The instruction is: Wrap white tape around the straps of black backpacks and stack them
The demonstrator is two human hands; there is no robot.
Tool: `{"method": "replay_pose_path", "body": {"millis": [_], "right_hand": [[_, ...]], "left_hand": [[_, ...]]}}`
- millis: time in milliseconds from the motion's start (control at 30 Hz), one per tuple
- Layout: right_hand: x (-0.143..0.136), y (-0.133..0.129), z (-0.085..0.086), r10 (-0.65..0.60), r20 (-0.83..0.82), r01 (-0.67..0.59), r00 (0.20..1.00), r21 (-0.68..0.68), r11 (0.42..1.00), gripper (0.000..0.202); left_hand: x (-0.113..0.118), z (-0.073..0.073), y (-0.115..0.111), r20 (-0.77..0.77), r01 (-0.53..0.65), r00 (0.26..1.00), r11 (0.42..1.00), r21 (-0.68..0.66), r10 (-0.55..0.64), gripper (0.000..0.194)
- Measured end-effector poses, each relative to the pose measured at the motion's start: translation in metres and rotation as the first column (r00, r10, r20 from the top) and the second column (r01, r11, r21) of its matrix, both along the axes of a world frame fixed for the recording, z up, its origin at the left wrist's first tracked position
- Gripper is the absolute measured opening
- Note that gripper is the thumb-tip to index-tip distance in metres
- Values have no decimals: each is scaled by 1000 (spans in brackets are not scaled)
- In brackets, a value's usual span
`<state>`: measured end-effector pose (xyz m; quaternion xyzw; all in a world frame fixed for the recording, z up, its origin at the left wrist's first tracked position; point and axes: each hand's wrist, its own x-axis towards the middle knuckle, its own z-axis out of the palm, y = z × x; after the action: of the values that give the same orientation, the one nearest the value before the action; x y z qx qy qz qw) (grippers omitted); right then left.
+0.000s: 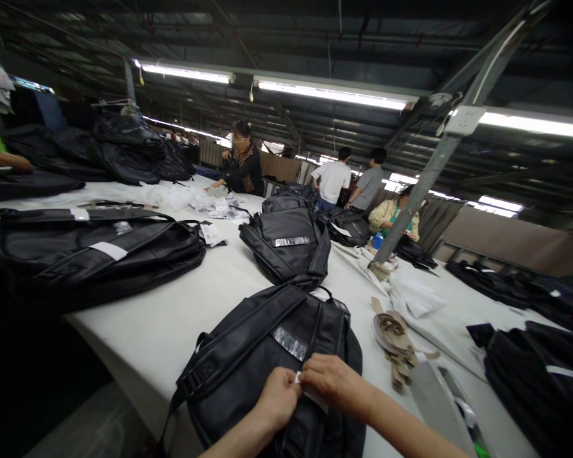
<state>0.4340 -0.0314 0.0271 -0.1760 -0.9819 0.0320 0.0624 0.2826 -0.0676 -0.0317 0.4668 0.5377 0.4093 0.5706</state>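
Note:
A black backpack (248,356) lies in front of me on the white table, its shoulder straps facing up. A clear shiny plastic-wrapped patch (290,343) shows on its back panel between the straps. Over the lower back panel, my left hand (279,395) and my right hand (333,383) come together, fingers pinched on a white strip (298,378). More of that strip shows below the right fingers; the rest is hidden by the hands.
Another black backpack (291,245) lies just beyond, touching mine. More backpacks lie left (95,254) and right (544,369). Beige straps (392,334) are coiled on the table (157,331) by a slanted metal post (423,178). Co-workers stand behind, one by clear plastic bags (214,205).

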Motion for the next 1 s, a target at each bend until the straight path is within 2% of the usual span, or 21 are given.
{"method": "replay_pose_path", "body": {"millis": [133, 267, 433, 600, 867, 933, 1000], "right_hand": [[0, -5, 15, -49, 33, 51, 998, -60, 997, 25], [-2, -13, 17, -95, 1, 95, 995, -55, 994, 24], [0, -21, 3, -147, 9, 147, 989, 55, 988, 23], [7, -20, -9, -193, -123, 195, 973, 3, 981, 22], [0, -34, 13, -199, -47, 193, 979, -116, 974, 33], [3, -40, 12, -197, -43, 192, 980, -97, 977, 44], [8, -45, 5, -177, -33, 176, 984, -37, 984, 54]], "left_hand": [[-3, 4, -2, 55, 38, 998, 999, -37, -36, 10], [-8, 12, -7, 185, 108, 979, 989, -97, -89, 2], [-8, 15, -10, 225, 90, 972, 992, -90, -68, 6], [0, 13, -7, 135, 18, 991, 998, -65, -9, 12], [-5, 18, -9, 363, 71, 932, 985, -160, -8, 12], [-6, 19, -9, 408, 74, 913, 979, -191, 11, 14], [-5, 17, -8, 384, 19, 921, 976, -218, 68, 13]]}}
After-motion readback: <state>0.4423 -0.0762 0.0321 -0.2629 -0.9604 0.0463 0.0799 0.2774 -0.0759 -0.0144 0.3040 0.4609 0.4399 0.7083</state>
